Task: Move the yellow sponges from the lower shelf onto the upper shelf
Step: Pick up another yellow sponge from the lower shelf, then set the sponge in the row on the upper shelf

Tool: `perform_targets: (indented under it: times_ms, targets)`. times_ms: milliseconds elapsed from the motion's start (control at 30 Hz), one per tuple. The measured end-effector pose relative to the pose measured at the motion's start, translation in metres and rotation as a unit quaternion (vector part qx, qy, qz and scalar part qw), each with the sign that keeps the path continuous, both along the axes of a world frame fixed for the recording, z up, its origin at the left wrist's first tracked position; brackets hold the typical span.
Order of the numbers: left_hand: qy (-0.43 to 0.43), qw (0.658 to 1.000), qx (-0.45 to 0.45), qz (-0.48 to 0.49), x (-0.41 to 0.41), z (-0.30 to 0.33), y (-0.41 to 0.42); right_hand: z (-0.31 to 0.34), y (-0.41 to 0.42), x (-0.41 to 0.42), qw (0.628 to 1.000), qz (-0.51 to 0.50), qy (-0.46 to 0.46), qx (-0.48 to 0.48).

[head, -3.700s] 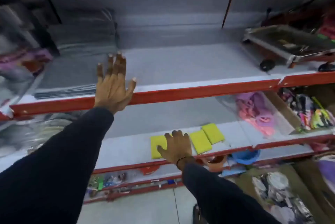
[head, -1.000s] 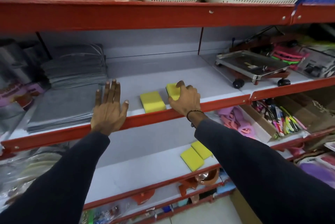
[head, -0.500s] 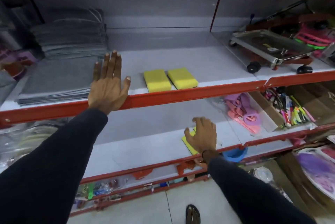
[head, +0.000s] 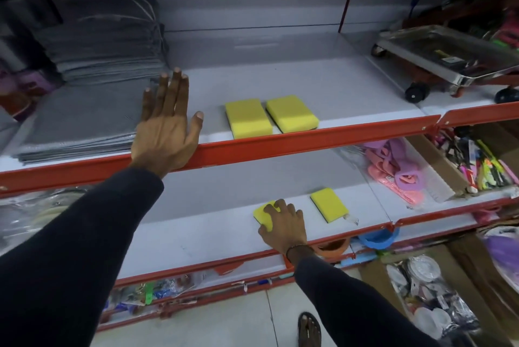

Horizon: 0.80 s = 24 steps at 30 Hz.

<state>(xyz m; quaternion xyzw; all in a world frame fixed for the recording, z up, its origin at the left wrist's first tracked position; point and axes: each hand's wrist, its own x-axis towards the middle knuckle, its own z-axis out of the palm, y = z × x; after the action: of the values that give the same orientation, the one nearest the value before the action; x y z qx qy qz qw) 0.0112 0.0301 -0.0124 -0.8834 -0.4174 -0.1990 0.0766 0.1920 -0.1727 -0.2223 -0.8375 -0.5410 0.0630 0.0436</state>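
Two yellow sponges (head: 248, 117) (head: 292, 113) lie side by side near the front of the upper shelf (head: 309, 139). On the lower shelf (head: 196, 228) my right hand (head: 283, 226) is closed over a third yellow sponge (head: 262, 213), which it partly hides. A fourth yellow sponge (head: 329, 204) lies flat just to the right of that hand. My left hand (head: 165, 124) rests flat with fingers spread on the upper shelf's front edge, left of the two sponges, holding nothing.
A stack of grey mats (head: 92, 88) fills the upper shelf's left side. A metal wheeled tray (head: 446, 54) stands at the upper right. Pink and purple items (head: 393, 169) and a box of pens (head: 477, 161) sit right on the lower shelf.
My right hand let go of the second sponge on the upper shelf, dropped to the lower shelf and closed on the left of the two sponges there. My left hand stayed put.
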Motion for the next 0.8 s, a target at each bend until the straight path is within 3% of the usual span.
perform_targets:
  times_ms: [267,400,500,600,700,800]
  targets:
    - [0.005,1.000,-0.006,0.003,-0.006,0.010,-0.017,0.119,-0.041,0.020,0.975,0.091,-0.046,0.196]
    - [0.006,1.000,-0.003,-0.002,-0.009,0.013,-0.021,0.197,-0.067,0.043,0.921,0.111,-0.054,0.369]
    - [0.002,1.000,0.001,-0.003,-0.010,0.011,-0.023,0.246,-0.064,0.068,0.889,0.051,-0.056,0.452]
    - [-0.006,1.000,0.008,-0.003,-0.008,0.008,-0.018,0.271,-0.023,0.101,0.911,-0.061,-0.065,0.404]
    - [-0.008,1.000,0.021,0.005,-0.008,0.007,-0.012,0.264,0.016,0.120,0.954,-0.136,-0.027,0.266]
    - [-0.003,1.000,0.029,0.004,-0.007,0.003,-0.009,0.246,0.029,0.120,0.961,-0.174,0.011,0.216]
